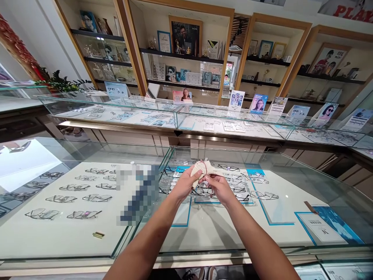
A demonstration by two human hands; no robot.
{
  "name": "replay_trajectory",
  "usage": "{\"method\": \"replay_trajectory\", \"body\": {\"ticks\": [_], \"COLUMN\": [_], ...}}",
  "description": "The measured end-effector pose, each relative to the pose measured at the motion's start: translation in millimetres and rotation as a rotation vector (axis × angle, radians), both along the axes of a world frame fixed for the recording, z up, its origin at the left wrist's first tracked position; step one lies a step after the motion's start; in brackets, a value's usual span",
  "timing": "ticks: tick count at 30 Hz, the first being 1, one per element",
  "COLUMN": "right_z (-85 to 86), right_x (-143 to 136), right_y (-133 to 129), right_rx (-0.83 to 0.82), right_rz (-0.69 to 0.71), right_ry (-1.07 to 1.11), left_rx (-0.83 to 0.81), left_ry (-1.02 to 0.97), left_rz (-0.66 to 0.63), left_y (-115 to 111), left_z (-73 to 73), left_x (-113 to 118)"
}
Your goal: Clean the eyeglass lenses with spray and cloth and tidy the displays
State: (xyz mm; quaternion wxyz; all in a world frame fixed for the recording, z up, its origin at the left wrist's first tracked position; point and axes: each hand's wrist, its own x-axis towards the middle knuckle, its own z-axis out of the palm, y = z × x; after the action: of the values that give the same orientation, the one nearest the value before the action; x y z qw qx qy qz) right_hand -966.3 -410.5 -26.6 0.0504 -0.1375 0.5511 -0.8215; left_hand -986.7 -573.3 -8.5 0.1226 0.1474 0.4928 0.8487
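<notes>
Above the glass counter my two hands are close together around a cream cloth [211, 168] and a pair of eyeglasses with a thin reddish rim [206, 167]. My left hand [185, 182] is closed on the cloth, its thumb pressing it over one lens. Just to the right, my right hand [219, 187] pinches the eyeglasses near their middle, partly covered by the fingers and cloth. Much of the frame is hidden. Under the glass below my hands lie rows of eyeglasses on a display board [201, 201].
More eyeglasses [61, 199] lie in the case at left, beside a small gold clip-like piece [98, 235]. A leaflet [322, 229] rests at right. Behind stands a long glass showcase [233, 118] topped with advertising cards, then wall shelves [180, 54].
</notes>
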Motion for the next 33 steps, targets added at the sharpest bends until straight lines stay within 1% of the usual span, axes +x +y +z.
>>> {"method": "replay_trajectory", "body": {"ticks": [3, 5, 8, 10, 12, 14, 16, 19, 22, 23, 25, 29, 31, 33], "right_z": [0.2, 0.2, 1.4, 2.7, 3.8, 4.6, 5.1, 6.0, 7.2, 7.4, 6.8, 2.9, 1.5, 1.9], "right_x": [0.6, 1.9, 5.6, 8.4, 10.0, 9.9, 8.0, 4.1, 2.3, 2.5, 3.6, 5.4, 5.0, 4.0], "right_y": [-0.5, -1.3, -3.9, -5.9, -6.9, -6.3, -3.9, 0.3, 1.3, 0.7, -1.4, -4.6, -4.4, -3.4], "right_rx": [0.006, 0.024, 0.085, 0.141, 0.179, 0.188, 0.168, 0.101, 0.03, 0.014, 0.011, 0.074, 0.088, 0.07], "right_rz": [-0.001, -0.015, -0.033, -0.034, -0.02, 0.003, 0.01, -0.023, -0.022, -0.012, 0.008, 0.03, 0.03, 0.02], "right_ry": [0.004, 0.007, 0.037, 0.065, 0.083, 0.093, 0.084, 0.029, -0.005, -0.01, -0.013, 0.027, 0.025, -0.012], "left_rx": [-0.051, -0.085, -0.127, -0.136, -0.138, -0.139, -0.121, -0.074, -0.093, -0.11, -0.138, -0.141, -0.137, -0.128], "left_ry": [0.042, 0.077, 0.11, 0.09, 0.062, 0.075, 0.099, 0.075, 0.093, 0.113, 0.14, 0.132, 0.13, 0.124], "left_rz": [-0.005, 0.015, 0.081, 0.135, 0.189, 0.216, 0.201, 0.12, 0.048, 0.047, 0.085, 0.181, 0.182, 0.161], "left_y": [-2.1, -2.6, -0.7, 2.3, 5.5, 7.9, 8.3, 5.4, 1.7, 1.2, 1.8, 6.3, 7.2, 6.1], "left_z": [1.5, 1.6, -0.3, -2.6, -4.6, -5.5, -4.9, -1.8, 1.8, 2.8, 3.9, 2.7, 1.0, -0.2], "left_x": [-0.3, -0.6, -0.6, -0.1, 0.7, 1.3, 1.6, 1.7, 2.7, 3.3, 4.8, 5.9, 4.5, 2.3]}}
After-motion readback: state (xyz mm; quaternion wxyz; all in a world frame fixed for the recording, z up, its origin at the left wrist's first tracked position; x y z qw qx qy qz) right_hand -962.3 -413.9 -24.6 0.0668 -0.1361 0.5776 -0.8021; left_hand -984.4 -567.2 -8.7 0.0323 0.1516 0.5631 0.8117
